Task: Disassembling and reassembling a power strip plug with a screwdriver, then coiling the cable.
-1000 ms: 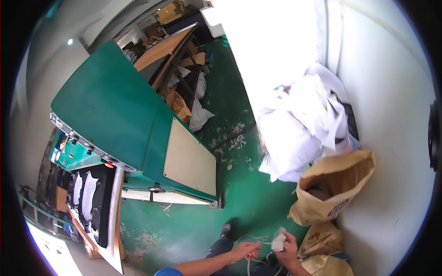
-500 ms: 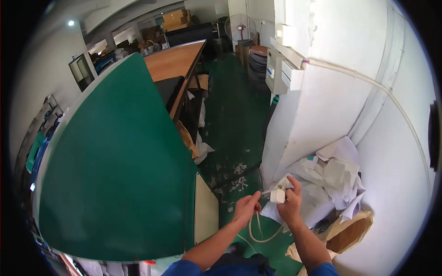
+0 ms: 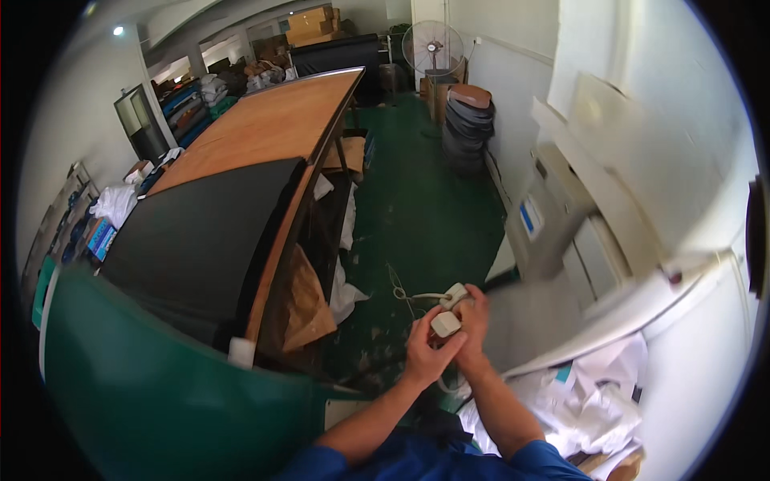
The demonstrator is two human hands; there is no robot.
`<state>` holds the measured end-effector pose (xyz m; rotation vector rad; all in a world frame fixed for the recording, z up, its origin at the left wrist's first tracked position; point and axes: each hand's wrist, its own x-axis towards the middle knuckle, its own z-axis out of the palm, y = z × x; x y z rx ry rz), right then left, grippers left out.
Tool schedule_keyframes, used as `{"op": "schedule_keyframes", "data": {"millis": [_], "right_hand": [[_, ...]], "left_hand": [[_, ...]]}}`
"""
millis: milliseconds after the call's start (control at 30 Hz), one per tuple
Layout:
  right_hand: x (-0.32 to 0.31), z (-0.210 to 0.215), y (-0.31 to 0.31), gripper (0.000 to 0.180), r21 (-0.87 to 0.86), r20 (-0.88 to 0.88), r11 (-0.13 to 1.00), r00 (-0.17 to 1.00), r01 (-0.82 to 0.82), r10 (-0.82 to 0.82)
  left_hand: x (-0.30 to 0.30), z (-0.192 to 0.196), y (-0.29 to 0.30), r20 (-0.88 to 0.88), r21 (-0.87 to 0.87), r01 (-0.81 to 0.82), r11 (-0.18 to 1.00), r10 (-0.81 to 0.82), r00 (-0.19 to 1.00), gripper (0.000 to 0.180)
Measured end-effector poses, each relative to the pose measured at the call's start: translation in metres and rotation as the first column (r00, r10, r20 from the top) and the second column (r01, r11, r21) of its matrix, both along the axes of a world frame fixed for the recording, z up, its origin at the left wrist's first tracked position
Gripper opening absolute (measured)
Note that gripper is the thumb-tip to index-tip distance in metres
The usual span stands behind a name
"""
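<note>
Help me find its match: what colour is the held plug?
White plug, head view.

The person is wearing a blue short-sleeved top, its sleeves ending above the elbows and leaving both forearms bare. The fabric is showing as a plain, solid blue with soft folds across the chest at the lower edge of the view. The left hand (image 3: 425,353) and the right hand (image 3: 475,321) are both bare, wearing no gloves, and no watch, ring or band is showing on either wrist
</note>
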<state>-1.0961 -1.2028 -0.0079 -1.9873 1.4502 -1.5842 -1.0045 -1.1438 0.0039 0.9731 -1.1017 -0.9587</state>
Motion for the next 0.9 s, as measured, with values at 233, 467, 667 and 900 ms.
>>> {"op": "schedule_keyframes", "data": {"millis": [233, 467, 667, 900], "right_hand": [[0.009, 0.013, -0.139, 0.02, 0.089, 0.129, 0.996, 0.991, 0.011, -0.022], [0.027, 0.02, -0.277, 0.055, 0.257, 0.476, 0.956, 0.842, 0.143, -0.254], [0.046, 0.009, -0.422, 0.059, 0.094, 0.135, 0.948, 0.94, 0.304, -0.315], [0.074, 0.029, -0.584, 0.047, 0.038, 0.606, 0.996, 0.794, -0.081, 0.041]], "left_hand": [[0.031, 0.016, -0.159, 0.308, -0.006, 0.095, 0.995, -0.089, 0.947, 0.048], [0.048, -0.016, -0.361, -0.116, 0.049, 0.333, 0.942, -0.326, 0.938, 0.036], [0.086, -0.002, -0.517, -0.421, 0.263, 0.682, 0.682, -0.555, 0.717, 0.023], [0.112, 0.012, -0.672, -0.281, 0.083, 0.63, 0.772, -0.588, 0.758, 0.056]]}}
